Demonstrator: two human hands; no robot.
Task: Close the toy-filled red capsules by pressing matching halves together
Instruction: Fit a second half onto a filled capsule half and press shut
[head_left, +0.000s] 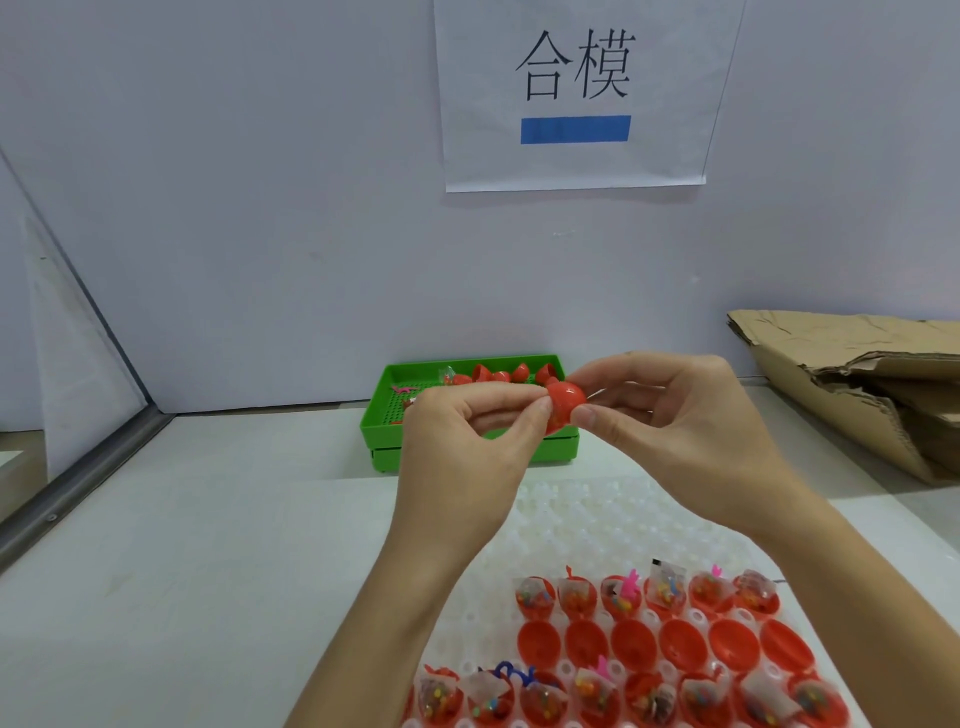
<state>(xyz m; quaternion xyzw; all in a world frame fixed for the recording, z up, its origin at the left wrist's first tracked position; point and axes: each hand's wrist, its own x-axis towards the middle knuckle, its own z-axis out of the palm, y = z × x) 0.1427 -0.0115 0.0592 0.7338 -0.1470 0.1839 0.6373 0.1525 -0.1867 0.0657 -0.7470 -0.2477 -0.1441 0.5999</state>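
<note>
both hands pinching the red capsule between fingertips, if the halves sit crooked it'll probably pop open

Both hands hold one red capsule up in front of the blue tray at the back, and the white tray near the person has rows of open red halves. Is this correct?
Not quite: the tray at the back is green, not blue, as the head view shows. The rest holds: the left hand and right hand hold one red capsule, and the white tray carries rows of open red halves.
</note>
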